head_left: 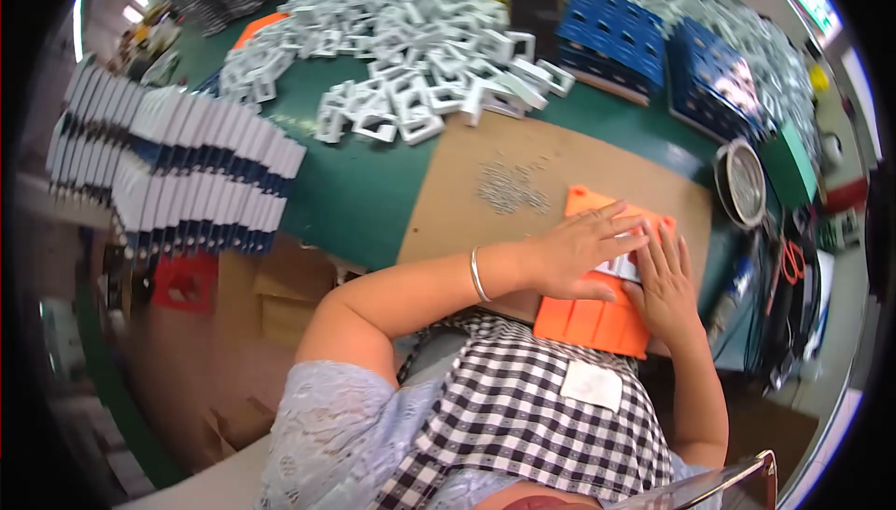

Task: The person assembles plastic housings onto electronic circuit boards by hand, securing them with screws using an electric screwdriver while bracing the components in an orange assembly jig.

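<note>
An orange plastic tray (588,323) with slots lies on a brown board (448,193) in front of me. My left hand (583,251) rests flat over it, fingers stretched toward the right. Beside it my right hand (666,284) lies on the tray's right side, fingers extended forward, the fingertips of both hands close together. Between and under my hands shows part of a white plastic piece (618,267) set in the tray; the rest of it is covered. On the board, left of the tray, small metal pins or screws (509,185) are scattered in a pile.
White rectangular frames (401,34) are heaped at the back. Rows of stacked white-and-blue parts (201,169) stand on the left. Blue trays (611,39) sit at the back right, near a round metal dish (742,183) and orange-handled scissors (792,263).
</note>
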Motion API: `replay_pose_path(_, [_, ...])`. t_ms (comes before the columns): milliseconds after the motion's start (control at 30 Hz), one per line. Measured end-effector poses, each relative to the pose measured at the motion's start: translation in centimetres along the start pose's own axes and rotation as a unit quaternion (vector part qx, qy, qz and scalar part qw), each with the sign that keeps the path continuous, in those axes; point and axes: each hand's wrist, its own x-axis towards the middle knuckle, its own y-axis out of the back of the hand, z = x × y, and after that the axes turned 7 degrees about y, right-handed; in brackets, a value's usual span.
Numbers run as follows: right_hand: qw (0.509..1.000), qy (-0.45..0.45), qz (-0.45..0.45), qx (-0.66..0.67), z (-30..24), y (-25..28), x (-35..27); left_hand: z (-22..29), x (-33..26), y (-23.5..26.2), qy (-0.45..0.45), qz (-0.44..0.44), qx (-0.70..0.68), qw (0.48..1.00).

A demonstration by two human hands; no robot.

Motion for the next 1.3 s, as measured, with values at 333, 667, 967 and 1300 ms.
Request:
replay_pose_path(333, [0.998,0.001,-0.012,0.064,0.0,3.1,1.8,-10.5,-10.4,13.0,0.342,0.307,0.267,0.847])
replay_pose_path(667, [0.965,0.188,0.083,0.165,-5.7,5.2,11.6,-11.4,-13.8,16.0,0.331,0.256,0.171,0.892])
replay_pose_path(967, [0.974,0.157,0.164,-0.015,-15.0,2.4,26.9,-8.4,-18.0,12.5,0.319,0.332,0.052,0.886])
replay_pose_path(1300, [0.983,0.128,0.131,0.03,-15.7,1.2,28.4,-10.9,-16.2,11.4,0.358,0.288,0.149,0.876])
